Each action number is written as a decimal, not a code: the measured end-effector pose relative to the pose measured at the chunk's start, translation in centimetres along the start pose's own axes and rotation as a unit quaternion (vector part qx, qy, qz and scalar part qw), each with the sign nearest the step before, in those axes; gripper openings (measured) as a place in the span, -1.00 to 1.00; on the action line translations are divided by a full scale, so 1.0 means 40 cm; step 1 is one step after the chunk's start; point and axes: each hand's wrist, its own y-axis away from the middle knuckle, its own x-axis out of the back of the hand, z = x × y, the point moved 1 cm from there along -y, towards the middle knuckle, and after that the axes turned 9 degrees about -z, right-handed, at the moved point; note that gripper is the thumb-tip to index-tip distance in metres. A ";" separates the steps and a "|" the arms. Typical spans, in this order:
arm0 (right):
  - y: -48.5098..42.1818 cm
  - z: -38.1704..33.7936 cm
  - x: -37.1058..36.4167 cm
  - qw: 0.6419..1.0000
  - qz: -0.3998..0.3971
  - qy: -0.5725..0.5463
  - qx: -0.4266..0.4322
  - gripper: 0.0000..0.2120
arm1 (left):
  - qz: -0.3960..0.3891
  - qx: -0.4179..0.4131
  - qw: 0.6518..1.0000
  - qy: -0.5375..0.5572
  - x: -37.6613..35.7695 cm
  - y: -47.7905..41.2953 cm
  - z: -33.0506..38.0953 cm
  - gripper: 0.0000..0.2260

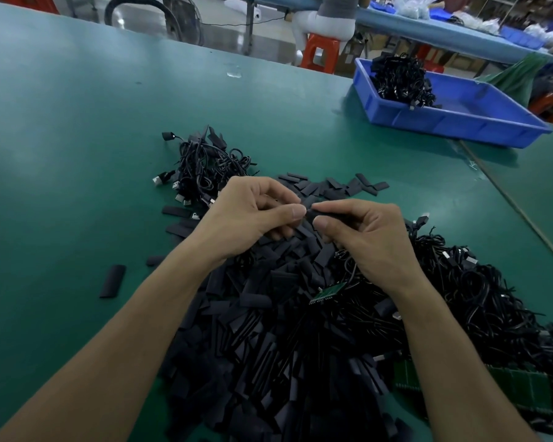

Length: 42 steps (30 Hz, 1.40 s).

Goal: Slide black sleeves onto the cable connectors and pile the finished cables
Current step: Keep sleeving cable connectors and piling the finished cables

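Loose sleeves [268, 346] are lying heaped nearest you on the desk [61, 154]. Above them your left hand [253, 215] and right hand [367, 240] are both pinching the held sleeve [313, 215], grips narrow; the connector isn't showing. You should be pushing straight, not twisting. Cable pile [205, 164], likely finished, is lying beyond

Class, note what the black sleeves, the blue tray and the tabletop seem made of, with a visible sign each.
Black sleeves: matte, flattened tubing, probably soft plastic or rubber. Blue tray: moulded plastic, glossy, ribbed walls. Tabletop: smooth green mat, soft sheen, perhaps rubber or vinyl.
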 end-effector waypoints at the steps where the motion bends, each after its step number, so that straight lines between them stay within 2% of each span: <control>1: 0.001 0.003 0.000 1.000 0.008 0.001 0.001 -0.83 | 0.003 0.010 1.000 -0.011 0.003 0.000 0.000 -0.73; 5: 0.005 0.015 0.002 1.000 0.029 0.007 0.000 -0.83 | 0.008 0.033 0.998 -0.053 0.014 -0.001 -0.002 -0.81; 10: 0.005 0.013 0.003 1.000 0.009 0.003 0.004 -0.83 | -0.009 0.027 0.994 -0.102 0.008 0.001 0.001 -0.89; 14: 0.000 0.012 -0.005 1.000 -0.006 0.014 0.014 -0.79 | -0.013 0.022 0.996 -0.091 0.004 0.002 0.006 -0.91; 18: 0.005 0.015 -0.010 0.999 0.017 0.011 0.027 -0.83 | -0.024 0.034 0.998 -0.049 0.002 0.003 0.007 -0.93; 25: 0.012 0.026 -0.020 0.999 0.041 0.008 0.029 -0.85 | -0.028 0.056 0.994 -0.085 -0.005 0.004 0.005 -0.80; 31: 0.009 0.018 -0.025 0.999 0.017 0.004 0.028 -0.76 | -0.038 0.050 0.993 -0.101 -0.004 0.007 0.009 -0.82; 37: 0.007 0.021 -0.023 0.999 0.034 0.022 0.019 -0.82 | -0.044 0.046 0.991 -0.120 -0.005 0.004 0.002 -0.84; 42: 0.006 0.020 -0.022 1.000 0.017 -0.005 0.004 -0.81 | -0.065 0.043 0.989 -0.126 -0.009 0.002 0.000 -0.83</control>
